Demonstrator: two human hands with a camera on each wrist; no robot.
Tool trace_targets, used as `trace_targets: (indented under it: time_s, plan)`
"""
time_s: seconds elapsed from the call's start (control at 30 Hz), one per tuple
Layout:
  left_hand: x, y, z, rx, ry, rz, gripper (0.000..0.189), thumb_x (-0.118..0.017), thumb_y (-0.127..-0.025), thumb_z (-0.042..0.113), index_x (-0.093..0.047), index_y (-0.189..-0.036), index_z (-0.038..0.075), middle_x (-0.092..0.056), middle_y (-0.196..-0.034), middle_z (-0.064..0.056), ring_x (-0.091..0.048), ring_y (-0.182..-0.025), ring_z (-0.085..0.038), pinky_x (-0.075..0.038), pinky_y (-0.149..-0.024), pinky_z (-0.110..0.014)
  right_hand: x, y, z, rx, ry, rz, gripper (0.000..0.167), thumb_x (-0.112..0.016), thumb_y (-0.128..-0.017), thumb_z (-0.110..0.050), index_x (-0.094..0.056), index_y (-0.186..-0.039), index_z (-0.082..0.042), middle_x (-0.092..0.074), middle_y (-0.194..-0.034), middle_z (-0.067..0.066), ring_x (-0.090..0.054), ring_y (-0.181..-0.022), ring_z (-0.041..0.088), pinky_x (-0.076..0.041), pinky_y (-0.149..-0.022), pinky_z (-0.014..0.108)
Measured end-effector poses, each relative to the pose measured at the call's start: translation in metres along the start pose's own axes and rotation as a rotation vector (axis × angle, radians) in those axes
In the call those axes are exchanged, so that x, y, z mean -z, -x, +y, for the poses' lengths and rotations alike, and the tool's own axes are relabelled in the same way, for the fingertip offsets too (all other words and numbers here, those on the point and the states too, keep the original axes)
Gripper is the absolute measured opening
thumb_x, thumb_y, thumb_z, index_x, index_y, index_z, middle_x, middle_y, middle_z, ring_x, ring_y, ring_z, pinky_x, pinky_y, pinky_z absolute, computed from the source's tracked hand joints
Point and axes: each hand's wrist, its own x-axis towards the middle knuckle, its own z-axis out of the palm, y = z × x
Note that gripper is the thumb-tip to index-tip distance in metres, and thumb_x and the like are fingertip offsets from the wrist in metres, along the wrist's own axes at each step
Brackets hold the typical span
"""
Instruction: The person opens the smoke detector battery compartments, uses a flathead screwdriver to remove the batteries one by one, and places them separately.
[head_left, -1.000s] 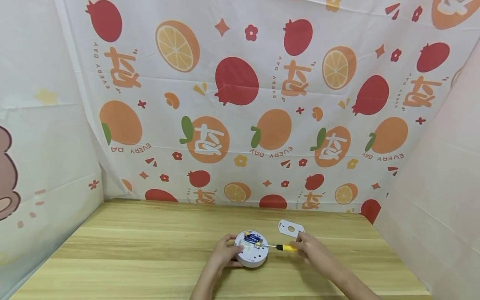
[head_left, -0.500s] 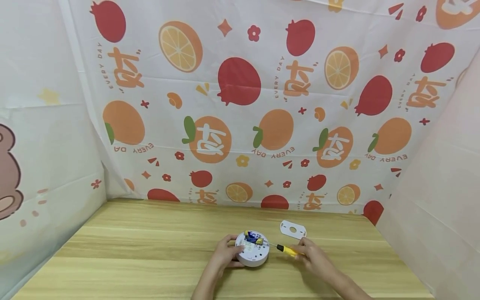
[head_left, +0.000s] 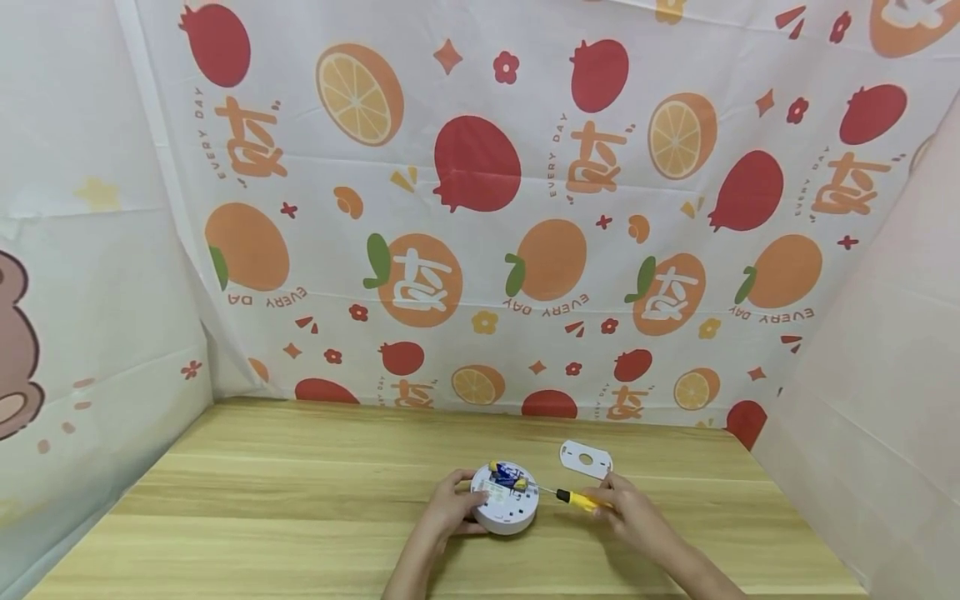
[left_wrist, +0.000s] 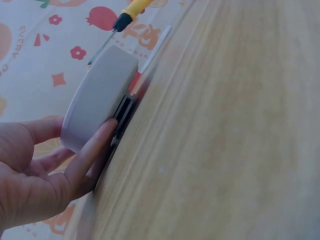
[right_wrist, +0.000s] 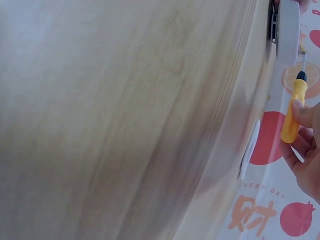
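Observation:
My left hand (head_left: pixel 452 506) grips a round white device (head_left: pixel 501 515), perhaps a smoke alarm, thumb on its upper face and fingers beneath. In the left wrist view a dark bracket (left_wrist: pixel 123 112) shows under the device, close over the table. Blue-and-yellow batteries (head_left: pixel 508 477) sit in the open compartment on its upper face; one yellow end lies at the compartment's right edge. My right hand (head_left: pixel 628 510) holds a yellow-handled screwdriver (head_left: pixel 577 500) with a black collar. Its thin shaft slants up to the left, the tip right at that battery end.
A flat white plate (head_left: pixel 572 454) with a round hole lies on the wooden table (head_left: pixel 300 492), just beyond my right hand. Behind the table hangs a fruit-printed cloth (head_left: pixel 480 325); pale cloth walls (head_left: pixel 862 400) stand at both sides.
The battery's right end has come up at the compartment's edge, showing more yellow. The screwdriver handle has tilted lower and drawn slightly right. My left hand keeps its grip on the device.

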Motion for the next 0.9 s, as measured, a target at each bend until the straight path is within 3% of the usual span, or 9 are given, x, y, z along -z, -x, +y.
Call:
trace_targets:
  time_s: [0.47,0.73,0.9]
  plan:
    - [0.004,-0.001,-0.001,-0.003,-0.011,0.000,0.049,-0.056,-0.087,0.002,-0.035,-0.128,-0.016,-0.055,-0.095,-0.020,-0.059,-0.071,-0.020,-0.056,-0.063,-0.037,0.007,0.004,0.006,0.015,-0.048,0.011,0.029,-0.071,-0.073,0.005,-0.068,-0.102,0.003,-0.050,-0.086,-0.006,-0.043,-0.072,0.006,-0.044,-0.055,0.019]
    - [0.005,-0.003,-0.001,-0.020,-0.014,0.058,0.051,-0.056,-0.088,0.007,-0.034,-0.124,-0.020,-0.056,-0.099,-0.024,-0.058,-0.072,-0.018,-0.055,-0.064,-0.034,0.012,0.003,0.005,-0.100,-0.081,-0.015,0.027,-0.069,-0.076,0.005,-0.067,-0.103,0.004,-0.050,-0.089,-0.005,-0.047,-0.077,0.009,-0.047,-0.062,0.022]
    - [0.008,-0.005,-0.003,-0.059,0.026,0.094,0.051,-0.055,-0.088,0.007,-0.032,-0.123,-0.022,-0.054,-0.104,-0.029,-0.059,-0.081,-0.023,-0.054,-0.073,-0.037,0.016,0.001,0.006,-0.166,-0.091,-0.022,0.028,-0.067,-0.078,0.004,-0.067,-0.105,0.003,-0.049,-0.088,-0.004,-0.045,-0.075,0.008,-0.046,-0.061,0.022]
